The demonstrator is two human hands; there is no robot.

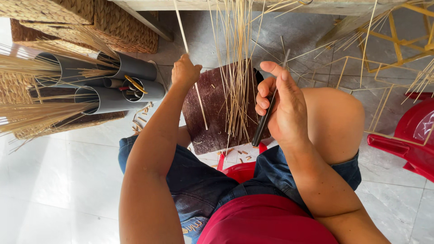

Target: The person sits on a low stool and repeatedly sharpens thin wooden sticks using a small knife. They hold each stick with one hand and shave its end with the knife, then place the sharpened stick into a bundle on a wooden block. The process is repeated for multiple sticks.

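Note:
My left hand is closed around a long pale bamboo stick that slants down over a dark wooden board between my knees. My right hand grips a knife with a black handle, its thin blade pointing up past my thumb. A bundle of thin bamboo strips stands upright on the board between the two hands. Small cut bits lie on the floor below the board.
Several grey plastic tubes holding bamboo sticks lie at the left on woven baskets. A frame of bamboo rods stands at the upper right. A red plastic chair is at the right edge, and a red stool is under me.

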